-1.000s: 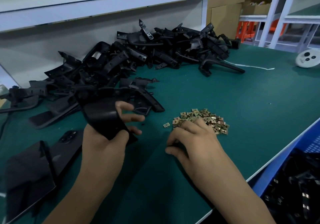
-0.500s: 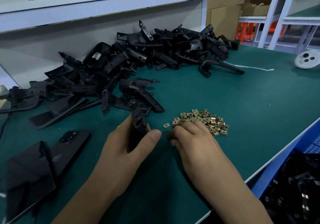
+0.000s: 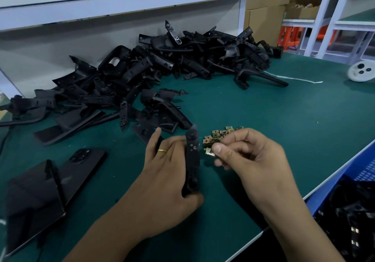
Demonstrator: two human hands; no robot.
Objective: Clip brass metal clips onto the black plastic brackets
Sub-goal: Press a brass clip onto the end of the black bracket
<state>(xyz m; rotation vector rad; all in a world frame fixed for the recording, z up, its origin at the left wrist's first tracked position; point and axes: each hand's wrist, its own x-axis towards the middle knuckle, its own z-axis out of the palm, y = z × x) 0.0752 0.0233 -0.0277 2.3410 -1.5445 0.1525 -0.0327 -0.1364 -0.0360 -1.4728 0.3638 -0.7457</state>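
My left hand (image 3: 166,178) grips a long black plastic bracket (image 3: 192,160), held upright on edge with its pointed end away from me. Just to its right, my right hand (image 3: 251,158) pinches a single brass clip (image 3: 209,151) between thumb and forefinger, a short gap from the bracket's side. Behind that hand lies the small heap of brass clips (image 3: 219,135) on the green mat, partly hidden by my fingers. A big pile of black brackets (image 3: 154,75) stretches across the back of the bench.
A dark phone (image 3: 85,160) and a black folded case (image 3: 30,199) lie at the left front. A blue crate (image 3: 365,170) holding black parts stands past the bench's right edge. A round white object (image 3: 362,72) sits far right. A white shelf runs overhead.
My left hand turned the bracket upright and drew it nearer. My right hand lifted off the clip heap with one brass clip pinched, and now holds it beside the bracket.
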